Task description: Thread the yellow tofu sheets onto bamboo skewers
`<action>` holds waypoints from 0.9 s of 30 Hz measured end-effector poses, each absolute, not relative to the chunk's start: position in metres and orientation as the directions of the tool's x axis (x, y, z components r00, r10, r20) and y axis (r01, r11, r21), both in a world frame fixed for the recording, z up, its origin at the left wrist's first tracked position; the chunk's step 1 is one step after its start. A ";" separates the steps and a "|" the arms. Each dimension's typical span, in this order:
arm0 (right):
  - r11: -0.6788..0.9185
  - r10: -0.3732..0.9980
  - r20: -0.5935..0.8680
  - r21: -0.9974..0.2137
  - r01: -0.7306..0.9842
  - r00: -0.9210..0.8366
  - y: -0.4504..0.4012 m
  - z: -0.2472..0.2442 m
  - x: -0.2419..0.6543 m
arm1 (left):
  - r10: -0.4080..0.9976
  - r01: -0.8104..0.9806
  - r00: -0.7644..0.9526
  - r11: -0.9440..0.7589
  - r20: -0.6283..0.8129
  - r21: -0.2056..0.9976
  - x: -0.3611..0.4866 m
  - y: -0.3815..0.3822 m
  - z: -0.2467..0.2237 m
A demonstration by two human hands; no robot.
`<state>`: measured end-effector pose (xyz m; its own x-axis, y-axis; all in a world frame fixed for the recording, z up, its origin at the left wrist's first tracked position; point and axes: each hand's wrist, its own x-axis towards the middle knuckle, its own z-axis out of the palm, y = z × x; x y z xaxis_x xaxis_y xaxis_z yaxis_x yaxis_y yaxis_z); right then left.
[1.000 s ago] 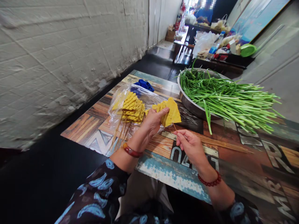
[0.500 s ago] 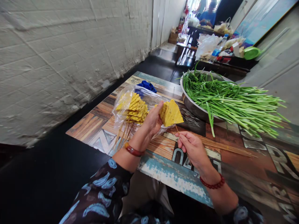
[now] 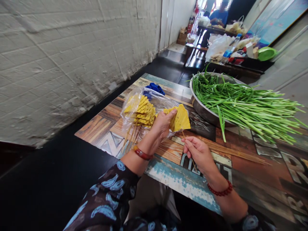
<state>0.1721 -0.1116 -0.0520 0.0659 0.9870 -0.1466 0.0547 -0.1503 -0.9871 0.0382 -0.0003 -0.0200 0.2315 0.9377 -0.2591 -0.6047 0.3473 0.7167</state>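
Observation:
My left hand (image 3: 164,123) grips a folded yellow sheet (image 3: 181,119), thumb on top of it. My right hand (image 3: 196,149) pinches a thin wooden skewer (image 3: 193,165), whose upper end meets the sheet's lower edge. Left of my left hand, a stack of skewered yellow pieces (image 3: 144,112) lies on a clear plastic bag (image 3: 130,96), their sticks pointing toward me. Several loose skewers (image 3: 238,152) lie on the patterned table (image 3: 168,149), to the right of my right hand.
A metal basin (image 3: 202,107) heaped with long green stalks (image 3: 252,109) stands at the right. A blue cloth (image 3: 155,88) lies behind the bag. Farther back are a cluttered table with a green bowl (image 3: 267,53) and a person in blue (image 3: 219,16). A pale wall (image 3: 72,57) runs along the left.
My left thumb has moved across the top of the yellow sheet, and the sheet's left part now shows beyond it. The whole view has shifted slightly.

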 end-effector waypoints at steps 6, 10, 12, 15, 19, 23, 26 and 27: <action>-0.158 0.985 -0.153 -0.986 0.050 0.082 -0.112 -0.053 0.172 | 0.942 -0.590 0.207 0.336 -0.264 0.735 0.042 -0.002 -0.024; -0.155 0.985 -0.153 -0.988 0.020 0.080 -0.110 -0.051 0.172 | 0.935 -0.588 0.222 0.355 -0.276 0.727 0.042 -0.003 -0.021; -0.159 0.985 -0.159 -0.987 -0.017 0.073 -0.110 -0.047 0.173 | 0.932 -0.606 0.233 0.362 -0.277 0.709 0.040 -0.003 -0.017; -0.181 0.981 -0.187 -0.979 -0.098 0.054 -0.110 -0.038 0.174 | 0.914 -0.659 0.278 0.405 -0.296 0.633 0.034 -0.001 -0.011; -0.173 0.981 -0.185 -0.971 -0.164 0.061 -0.112 -0.026 0.177 | 0.894 -0.687 0.313 0.445 -0.319 0.575 0.030 0.005 -0.012; -0.153 0.984 -0.168 -0.968 -0.197 0.063 -0.115 -0.020 0.179 | 0.899 -0.675 0.305 0.437 -0.314 0.595 0.031 0.011 -0.020; -0.135 0.986 -0.151 -0.969 -0.206 0.066 -0.116 -0.020 0.180 | 0.925 -0.685 0.225 0.373 -0.306 0.626 0.031 0.011 -0.022; -0.129 0.987 -0.146 -0.970 -0.205 0.066 -0.117 -0.020 0.180 | 0.935 -0.689 0.185 0.343 -0.303 0.639 0.031 0.009 -0.020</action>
